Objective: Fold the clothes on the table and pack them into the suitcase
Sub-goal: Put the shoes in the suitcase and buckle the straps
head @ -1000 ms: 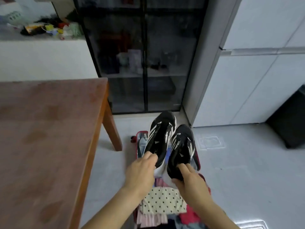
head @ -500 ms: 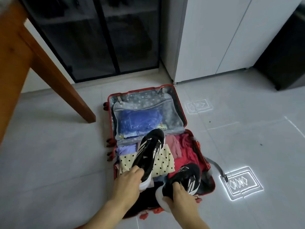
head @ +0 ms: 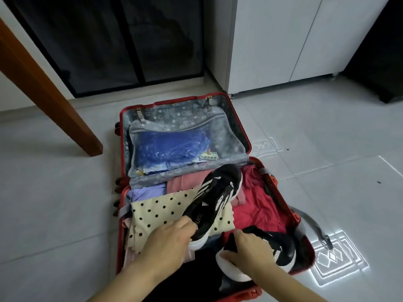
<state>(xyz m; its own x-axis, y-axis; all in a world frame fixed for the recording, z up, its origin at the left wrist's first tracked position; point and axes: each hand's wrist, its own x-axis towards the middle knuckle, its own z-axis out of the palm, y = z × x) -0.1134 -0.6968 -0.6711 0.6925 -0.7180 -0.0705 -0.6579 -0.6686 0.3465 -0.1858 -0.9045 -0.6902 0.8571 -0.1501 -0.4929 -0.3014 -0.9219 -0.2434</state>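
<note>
Red-rimmed suitcase (head: 174,101) lies open on bare tile (head: 65,203), folded clothes (head: 161,212) inside. My left hand (head: 168,243) grips the raised shoe (head: 216,197) by its heel over them; my right hand (head: 248,251) clutches the low shoe (head: 281,245) near the right rim.

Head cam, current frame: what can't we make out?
Head view:
Table leg: tabletop cut off by the left edge.
Right shoe: heel covered by the right hand.
Left shoe, gripped by left hand: resting on clothes or lifted, unclear.
Blue item in suitcase lid pocket: blurred behind mesh.

Grey tiled floor (head: 54,203) — wooden table leg (head: 43,92), white cabinets (head: 283,40), perhaps dark glass doors (head: 122,40).
</note>
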